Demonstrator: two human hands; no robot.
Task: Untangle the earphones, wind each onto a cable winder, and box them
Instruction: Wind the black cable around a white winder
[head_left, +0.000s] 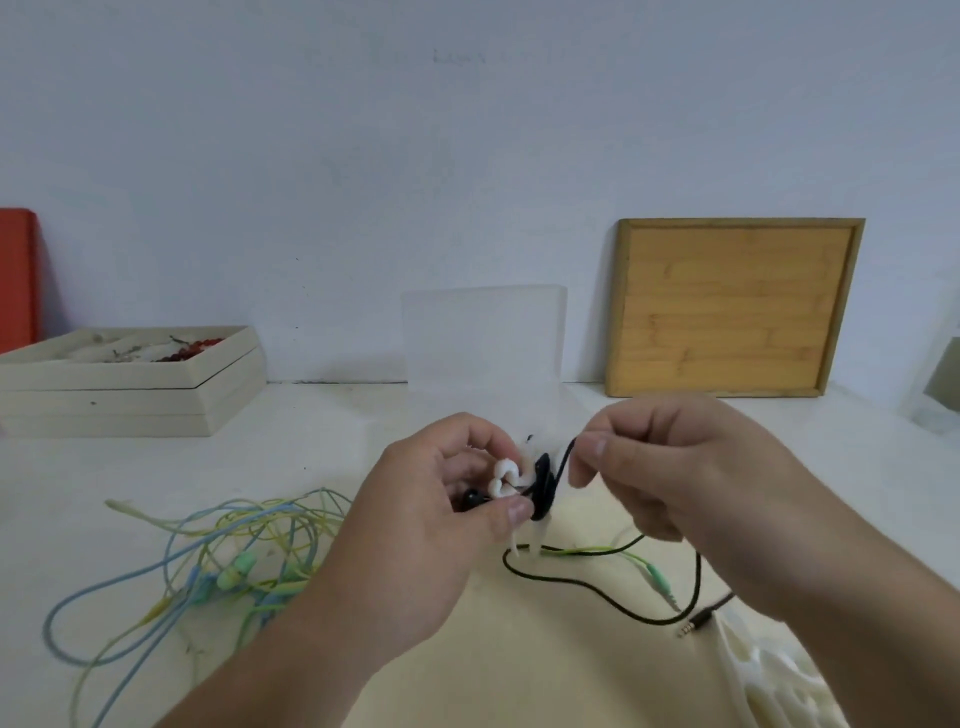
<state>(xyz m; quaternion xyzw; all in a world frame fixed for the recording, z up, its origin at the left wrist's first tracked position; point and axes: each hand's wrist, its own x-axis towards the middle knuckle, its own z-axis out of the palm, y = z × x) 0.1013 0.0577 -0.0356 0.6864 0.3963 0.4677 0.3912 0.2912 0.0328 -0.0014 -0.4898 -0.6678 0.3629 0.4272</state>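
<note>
My left hand (441, 514) pinches a white cable winder (511, 483) with several turns of black earphone cable (597, 592) wound on it, and a black earbud shows under its fingers. My right hand (691, 467) pinches the same black cable just right of the winder. The loose cable loops down onto the table and ends in a jack plug (693, 623). A tangle of blue, green and yellow earphones (228, 561) lies at the left. A clear plastic box (485, 338) stands behind my hands.
A beige tray box (130, 395) with small items sits at the back left, next to a red object (18, 275). A wooden board (732, 306) leans on the wall at the right. A bag of white winders (769, 675) lies at the lower right.
</note>
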